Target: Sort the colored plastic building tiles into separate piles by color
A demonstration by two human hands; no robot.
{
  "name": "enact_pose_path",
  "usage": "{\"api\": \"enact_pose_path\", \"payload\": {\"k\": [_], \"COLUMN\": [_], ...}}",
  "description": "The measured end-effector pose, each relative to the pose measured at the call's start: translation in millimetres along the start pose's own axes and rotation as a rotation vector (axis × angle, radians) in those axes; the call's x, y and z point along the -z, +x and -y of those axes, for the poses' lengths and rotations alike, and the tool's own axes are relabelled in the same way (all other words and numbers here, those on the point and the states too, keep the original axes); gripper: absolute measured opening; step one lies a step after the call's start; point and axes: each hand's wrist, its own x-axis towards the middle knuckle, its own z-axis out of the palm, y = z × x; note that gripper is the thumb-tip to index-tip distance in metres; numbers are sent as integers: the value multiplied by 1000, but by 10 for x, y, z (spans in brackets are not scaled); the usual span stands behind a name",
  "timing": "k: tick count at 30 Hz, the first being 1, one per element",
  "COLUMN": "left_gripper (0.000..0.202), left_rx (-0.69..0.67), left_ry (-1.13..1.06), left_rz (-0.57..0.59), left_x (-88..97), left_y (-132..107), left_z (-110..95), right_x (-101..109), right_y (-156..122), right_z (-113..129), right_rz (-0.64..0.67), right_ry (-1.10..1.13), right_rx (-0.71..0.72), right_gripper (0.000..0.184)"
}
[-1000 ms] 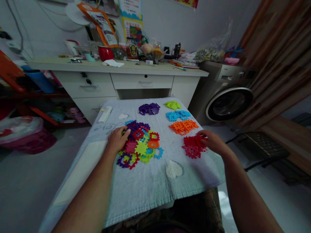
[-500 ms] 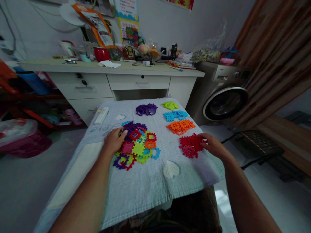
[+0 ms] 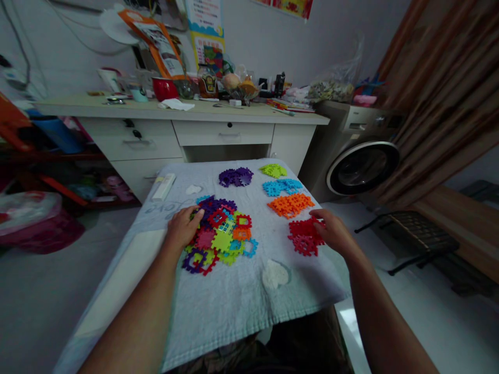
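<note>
My left hand (image 3: 182, 226) rests at the left edge of a mixed heap of plastic interlocking tiles (image 3: 222, 240), in purple, red, green, orange and blue. Its thumb is apart from its fingers, and some fingertips are hidden at the heap. Over the right side of the red tile pile (image 3: 302, 228) is my right hand (image 3: 328, 228), index finger stretched out, thumb lower and apart. Just behind lie orange tiles (image 3: 290, 204), then blue tiles (image 3: 281, 186) and light green tiles (image 3: 273, 170). A purple tile pile (image 3: 235, 176) sits at the far middle.
A pale cloth (image 3: 241, 291) covers the table, and a white box (image 3: 163, 187) lies at its far left. Behind stands a white desk (image 3: 222, 132) with jars and packets on top. A washing machine (image 3: 351, 140) and a black stool (image 3: 413, 236) stand to the right.
My right hand has shifted slightly left and away from me over the red tiles, its index finger now stretched out. The left hand stays in place at the heap.
</note>
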Motion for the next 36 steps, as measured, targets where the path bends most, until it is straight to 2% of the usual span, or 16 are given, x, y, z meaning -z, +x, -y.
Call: {"api": "enact_pose_path", "payload": {"k": [3, 9, 14, 18, 22, 29, 34, 36], "left_gripper": [52, 50, 51, 49, 49, 49, 49, 48], "left_rx": [-33, -76, -81, -92, -100, -121, -127, -130], "left_ry": [-51, -44, 14, 29, 44, 53, 55, 53], "left_rz": [-27, -26, -20, -31, -32, -40, -36, -40], "left_x": [-9, 6, 12, -7, -28, -22, -12, -17], "left_y": [0, -35, -67, -84, -90, -90, -94, -93], "left_z": [22, -11, -71, -90, -76, -86, -87, -77], "right_x": [-166, -678, -1058, -1287, -1413, -1347, -1360, -1362], "right_y": [103, 321, 467, 566, 622, 632, 650, 654], "right_z": [417, 1287, 1729, 1864, 1890, 1885, 1866, 1863], "right_rz": [65, 245, 245, 235, 275, 211, 192, 194], "right_ry": [66, 170, 135, 133, 134, 86, 73, 112], "right_rx": [124, 357, 432, 468, 475, 489, 468, 446], "right_gripper": [34, 28, 40, 55, 57, 48, 51, 42]}}
